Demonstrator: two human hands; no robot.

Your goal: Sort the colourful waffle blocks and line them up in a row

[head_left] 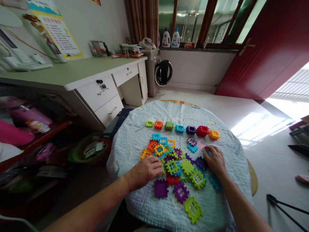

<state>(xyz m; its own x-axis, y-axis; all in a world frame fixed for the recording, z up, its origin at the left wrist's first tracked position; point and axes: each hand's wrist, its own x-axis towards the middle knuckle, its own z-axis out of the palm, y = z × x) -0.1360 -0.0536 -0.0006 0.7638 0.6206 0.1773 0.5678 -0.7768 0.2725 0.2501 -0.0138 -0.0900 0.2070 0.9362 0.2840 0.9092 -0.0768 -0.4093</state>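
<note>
The plastic blocks (187, 167) lie in a loose, mixed heap, probably spread so that single pieces can be reached. The left hand (150, 167) curls at the heap's left edge, the right hand (215, 158) bends beside a dark purple block (201, 163); I cannot tell whether either pinches anything. Beyond, a row of small stacks (180, 128) seems spaced to keep colours apart. A cloth (131, 141) covers the round counter (253, 177), perhaps against sliding.

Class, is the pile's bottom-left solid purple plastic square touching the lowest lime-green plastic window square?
Apart: in the head view, pale blue fabric tablecloth shows between the solid purple square and the green window square.
</note>
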